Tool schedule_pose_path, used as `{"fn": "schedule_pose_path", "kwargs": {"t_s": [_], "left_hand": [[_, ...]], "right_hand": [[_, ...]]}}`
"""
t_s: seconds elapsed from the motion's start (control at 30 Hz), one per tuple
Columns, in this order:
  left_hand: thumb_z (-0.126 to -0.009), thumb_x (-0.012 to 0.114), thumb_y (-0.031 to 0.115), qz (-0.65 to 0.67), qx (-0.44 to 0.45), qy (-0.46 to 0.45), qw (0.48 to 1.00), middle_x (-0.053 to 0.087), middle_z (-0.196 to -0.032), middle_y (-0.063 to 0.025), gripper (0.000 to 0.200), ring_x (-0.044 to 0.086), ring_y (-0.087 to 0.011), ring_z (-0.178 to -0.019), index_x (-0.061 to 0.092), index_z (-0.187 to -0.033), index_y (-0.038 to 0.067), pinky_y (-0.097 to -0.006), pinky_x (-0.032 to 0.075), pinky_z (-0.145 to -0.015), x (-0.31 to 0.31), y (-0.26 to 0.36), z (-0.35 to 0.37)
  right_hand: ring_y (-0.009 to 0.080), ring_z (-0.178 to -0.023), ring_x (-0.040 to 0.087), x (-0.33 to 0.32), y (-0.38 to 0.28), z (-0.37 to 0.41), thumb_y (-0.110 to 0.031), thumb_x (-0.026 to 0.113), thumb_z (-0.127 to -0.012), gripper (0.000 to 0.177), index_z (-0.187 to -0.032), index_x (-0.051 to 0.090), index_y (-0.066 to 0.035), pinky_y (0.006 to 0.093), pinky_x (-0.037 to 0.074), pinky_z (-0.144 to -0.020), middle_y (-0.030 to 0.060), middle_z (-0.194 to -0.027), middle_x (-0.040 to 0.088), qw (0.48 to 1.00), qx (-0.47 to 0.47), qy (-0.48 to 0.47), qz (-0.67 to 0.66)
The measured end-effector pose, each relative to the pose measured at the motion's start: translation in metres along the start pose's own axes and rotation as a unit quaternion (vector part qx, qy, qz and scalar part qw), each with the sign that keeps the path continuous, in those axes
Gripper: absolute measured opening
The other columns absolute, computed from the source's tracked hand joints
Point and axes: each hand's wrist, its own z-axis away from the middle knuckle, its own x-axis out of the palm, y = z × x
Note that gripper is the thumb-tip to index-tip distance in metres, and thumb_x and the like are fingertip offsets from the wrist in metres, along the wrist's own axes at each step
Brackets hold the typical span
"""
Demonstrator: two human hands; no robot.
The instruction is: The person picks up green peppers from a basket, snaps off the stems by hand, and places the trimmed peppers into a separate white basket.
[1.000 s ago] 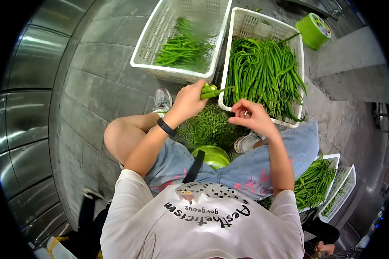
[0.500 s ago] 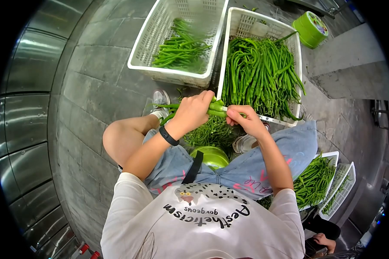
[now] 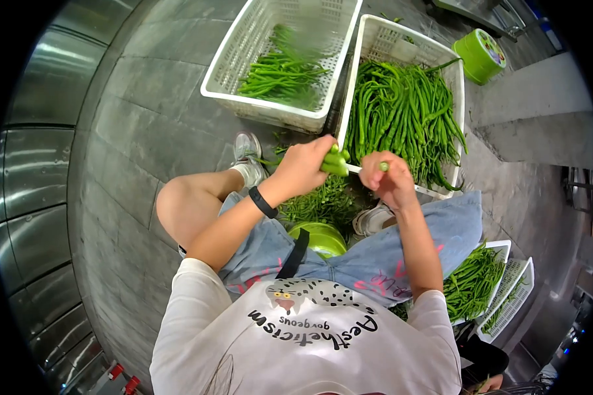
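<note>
At the frame's centre, the left hand (image 3: 303,167) is closed around a small bundle of long green peppers (image 3: 336,162), while the right hand (image 3: 394,183), just beside it, curls its fingers around a small green piece (image 3: 384,166). At lower centre, black lettering (image 3: 324,340) on the white fabric T-shirt (image 3: 296,368) reads "Aestheticism" and "gorgeous", upside down.

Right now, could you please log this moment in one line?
left hand: holds long green peppers; right hand: holds small green piece; hands: apart
</note>
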Motion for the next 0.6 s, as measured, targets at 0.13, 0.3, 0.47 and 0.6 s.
{"fn": "schedule_pose_path", "kwargs": {"t_s": [0.13,0.3,0.47,0.6], "left_hand": [[-0.086,0.063,0.01,0.479,-0.167,0.049,0.86,0.056,-0.076,-0.0016,0.016,0.053,-0.0113,-0.058,0.053,-0.097,0.005,-0.0284,0.047,-0.058,-0.024,-0.017,-0.015],[-0.09,0.058,0.014,0.69,-0.236,0.173,0.662,0.054,-0.082,-0.002,0.011,0.054,-0.0131,-0.07,0.053,-0.096,0.005,-0.0309,0.05,-0.067,-0.06,-0.042,-0.023],[-0.09,0.059,0.015,0.677,-0.322,0.216,0.625,0.055,-0.076,-0.0043,0.012,0.056,-0.016,-0.07,0.055,-0.086,0.004,-0.0315,0.052,-0.07,-0.062,-0.064,-0.018],[-0.088,0.06,0.011,0.666,-0.337,0.24,0.62,0.055,-0.073,-0.007,0.012,0.056,-0.0195,-0.069,0.054,-0.084,0.001,-0.0344,0.053,-0.071,-0.065,-0.07,-0.017]], "right_hand": [[0.0119,-0.062,0.046,-0.003,-0.023,0.003,-0.026,0.058,-0.09,0.026,-0.081,0.056,-0.001,0.0241,0.037,-0.055,0.0069,-0.073,0.052,0.991,0.065,0.013,0.118],[0.0066,-0.067,0.055,0.004,-0.001,0.007,-0.003,0.069,-0.078,0.014,-0.089,0.06,-0.003,0.0221,0.044,-0.06,-0.0003,-0.075,0.06,0.876,0.205,0.023,0.435],[0.0109,-0.067,0.057,0.001,0.001,0.012,-0.003,0.069,-0.075,0.017,-0.091,0.061,-0.002,0.0243,0.046,-0.062,0.0042,-0.08,0.061,0.85,0.234,-0.026,0.471],[0.0166,-0.068,0.059,-0.004,0.003,0.016,-0.011,0.072,-0.072,0.022,-0.09,0.062,-0.002,0.0287,0.048,-0.062,0.0078,-0.083,0.062,0.788,0.217,-0.127,0.562]]}}
